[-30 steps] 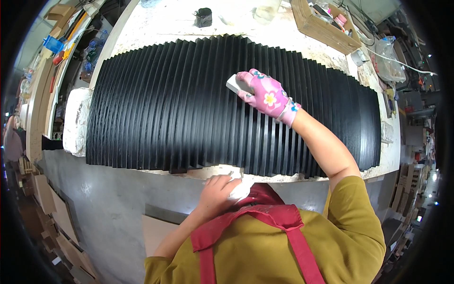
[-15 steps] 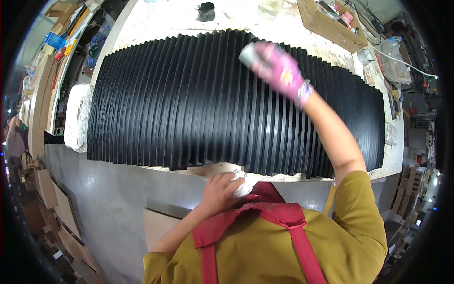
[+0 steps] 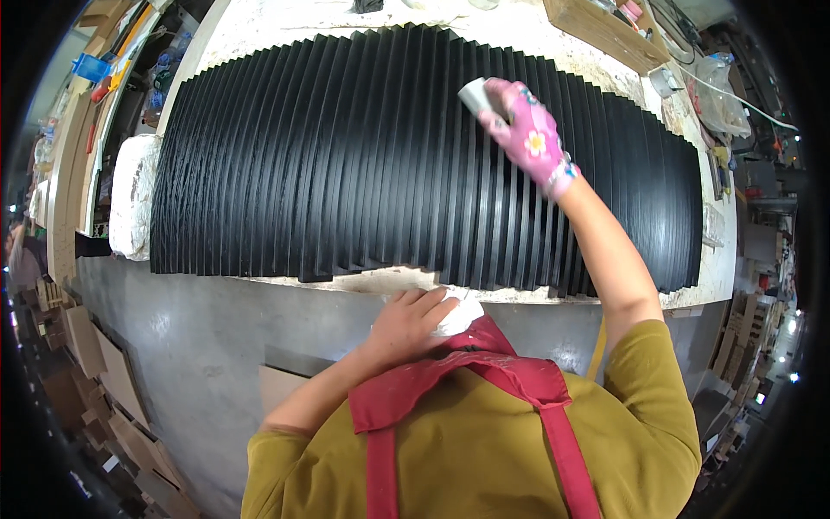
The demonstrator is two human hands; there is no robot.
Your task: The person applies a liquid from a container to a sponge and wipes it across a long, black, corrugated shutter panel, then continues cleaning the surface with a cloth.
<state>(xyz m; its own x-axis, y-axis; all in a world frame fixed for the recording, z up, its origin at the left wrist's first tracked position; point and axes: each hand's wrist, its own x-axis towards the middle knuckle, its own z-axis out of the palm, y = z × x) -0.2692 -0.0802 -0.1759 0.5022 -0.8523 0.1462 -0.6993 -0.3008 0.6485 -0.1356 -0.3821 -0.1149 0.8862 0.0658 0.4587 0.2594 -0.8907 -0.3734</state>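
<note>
A long black pleated piece (image 3: 346,156), like a bellows cover, lies across the table, its ridges running away from me. Over its right half is my right hand (image 3: 531,143), in a pink glove with a flower on the back. The fingers are closed round a small white roll-shaped piece (image 3: 473,96), whose material I cannot make out. By the table's front edge, close to my body, my bare left hand (image 3: 405,324) is curled on a crumpled white cloth (image 3: 461,312).
White table (image 3: 510,35) under the black piece. At the back right stands a wooden box (image 3: 605,39) of small items, with a clear plastic bag (image 3: 719,95) farther right. A white wrapped block (image 3: 135,197) sits at the left end. Cardboard (image 3: 112,372) leans at lower left.
My right hand has moved a little toward me and to the right over the ridges, still holding the white piece. The whole view has shifted slightly. My left hand keeps hold of the cloth.
</note>
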